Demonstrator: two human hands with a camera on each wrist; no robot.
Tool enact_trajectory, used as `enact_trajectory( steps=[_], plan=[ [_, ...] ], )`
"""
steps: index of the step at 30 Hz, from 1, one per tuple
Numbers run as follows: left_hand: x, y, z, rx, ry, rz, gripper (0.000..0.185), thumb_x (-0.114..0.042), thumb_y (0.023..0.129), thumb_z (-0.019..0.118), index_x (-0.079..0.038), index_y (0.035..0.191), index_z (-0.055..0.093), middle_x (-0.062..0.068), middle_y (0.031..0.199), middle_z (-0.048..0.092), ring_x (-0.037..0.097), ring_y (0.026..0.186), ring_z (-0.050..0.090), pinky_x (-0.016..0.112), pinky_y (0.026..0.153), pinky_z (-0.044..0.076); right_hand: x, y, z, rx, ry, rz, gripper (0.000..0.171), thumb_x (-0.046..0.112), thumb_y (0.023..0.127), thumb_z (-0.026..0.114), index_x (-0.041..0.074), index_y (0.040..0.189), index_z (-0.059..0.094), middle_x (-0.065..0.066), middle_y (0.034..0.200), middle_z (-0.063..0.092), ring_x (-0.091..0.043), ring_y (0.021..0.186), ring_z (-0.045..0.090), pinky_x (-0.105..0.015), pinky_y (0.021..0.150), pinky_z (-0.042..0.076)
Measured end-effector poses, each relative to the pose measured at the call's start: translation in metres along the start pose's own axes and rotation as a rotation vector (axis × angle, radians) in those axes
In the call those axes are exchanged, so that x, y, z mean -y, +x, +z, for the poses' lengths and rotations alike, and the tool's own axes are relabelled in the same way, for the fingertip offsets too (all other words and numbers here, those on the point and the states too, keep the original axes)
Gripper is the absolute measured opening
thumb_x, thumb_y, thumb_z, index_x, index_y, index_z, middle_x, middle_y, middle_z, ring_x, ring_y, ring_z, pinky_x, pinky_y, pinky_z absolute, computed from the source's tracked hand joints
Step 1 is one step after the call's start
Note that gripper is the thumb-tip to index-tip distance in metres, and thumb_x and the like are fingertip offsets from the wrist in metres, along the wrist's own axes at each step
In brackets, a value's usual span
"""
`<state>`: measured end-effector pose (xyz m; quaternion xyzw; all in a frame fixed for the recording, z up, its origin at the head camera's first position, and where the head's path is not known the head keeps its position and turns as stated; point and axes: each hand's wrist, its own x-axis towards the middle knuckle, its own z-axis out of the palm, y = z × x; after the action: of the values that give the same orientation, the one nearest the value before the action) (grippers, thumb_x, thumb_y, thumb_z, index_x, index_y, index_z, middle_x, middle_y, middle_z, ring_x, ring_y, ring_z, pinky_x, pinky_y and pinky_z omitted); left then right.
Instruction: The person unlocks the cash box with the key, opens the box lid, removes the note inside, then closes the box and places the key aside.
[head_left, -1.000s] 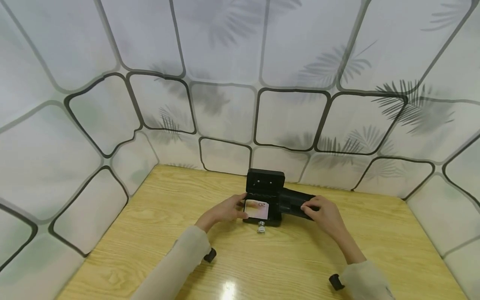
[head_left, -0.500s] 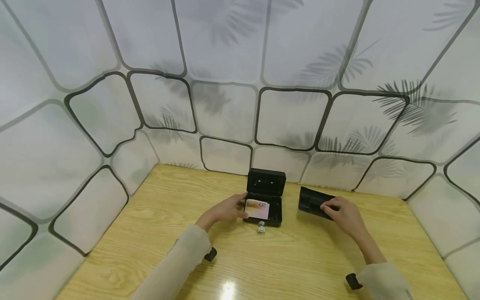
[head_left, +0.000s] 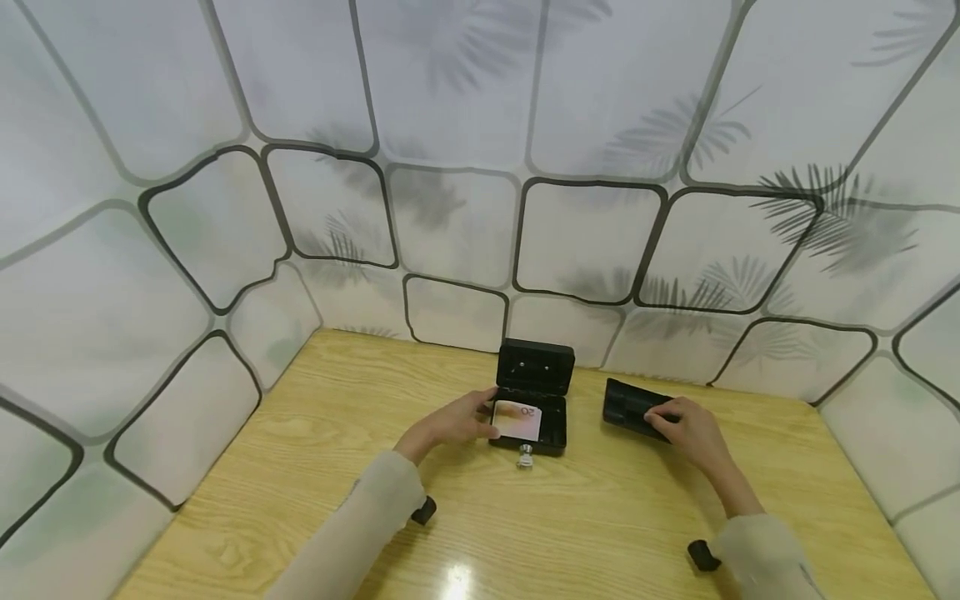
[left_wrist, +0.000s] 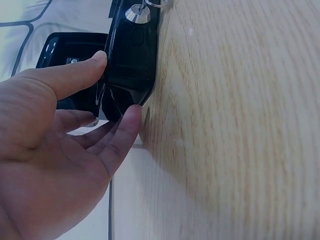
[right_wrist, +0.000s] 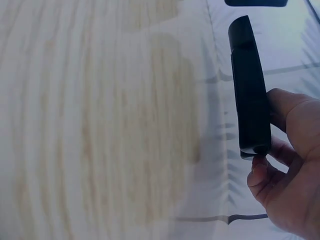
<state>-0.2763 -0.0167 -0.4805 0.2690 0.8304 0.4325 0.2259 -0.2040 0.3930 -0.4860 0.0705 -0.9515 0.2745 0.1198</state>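
Note:
A small black cash box (head_left: 554,423) stands on the table, its lid (head_left: 536,367) raised at the back. Inside lies a pinkish banknote (head_left: 517,420) marked 20. My left hand (head_left: 454,421) grips the box's left end; in the left wrist view the thumb lies over the rim and the fingers are against the outer side. A silver lock with a key (left_wrist: 138,14) sits on the box's front. To the right, my right hand (head_left: 693,433) pinches the end of a black tray (head_left: 628,405) held over the table, its thumb on one face, seen edge-on in the right wrist view.
The light wood table (head_left: 480,517) ends at a pale curtain (head_left: 450,225) with dark outlines and leaf prints, close behind the raised lid. Similar panels close in the left and right sides. A bright light reflection shows near the table's front.
My right hand has lifted the black tray away from the cash box to the right, baring the box's right part. The left hand has kept its grip on the box.

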Motion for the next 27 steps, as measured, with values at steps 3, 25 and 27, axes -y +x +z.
enact_trajectory(
  steps=[3,25,27],
  plan=[
    [0.0,0.001,0.0,-0.001,0.002,0.0,0.08,-0.011,0.098,0.072,0.004,0.161,0.025,0.026,0.153,0.045,0.039,0.138,0.048,0.051,0.109,0.044,-0.002,0.003,0.003,0.02,0.003,0.017,0.02,0.021,0.097,0.074,0.003,0.103,0.08,-0.018,0.107,0.071,-0.042,0.099,0.066,-0.061,0.086,0.052],
    [-0.003,0.004,0.0,0.012,-0.006,0.005,0.081,-0.008,0.098,0.071,0.006,0.161,0.022,0.027,0.157,0.04,0.04,0.139,0.048,0.051,0.11,0.043,-0.007,0.019,0.017,0.061,-0.021,-0.004,0.019,0.017,0.098,0.072,0.0,0.104,0.08,-0.018,0.104,0.07,-0.041,0.096,0.065,-0.061,0.084,0.052],
    [-0.002,0.003,0.0,0.013,-0.009,0.0,0.081,-0.008,0.098,0.071,0.006,0.161,0.022,0.027,0.158,0.039,0.039,0.139,0.048,0.05,0.11,0.044,-0.008,0.021,0.019,0.072,-0.025,-0.003,0.019,0.017,0.099,0.072,0.0,0.105,0.079,-0.019,0.106,0.07,-0.041,0.097,0.065,-0.061,0.084,0.052]
  ],
)
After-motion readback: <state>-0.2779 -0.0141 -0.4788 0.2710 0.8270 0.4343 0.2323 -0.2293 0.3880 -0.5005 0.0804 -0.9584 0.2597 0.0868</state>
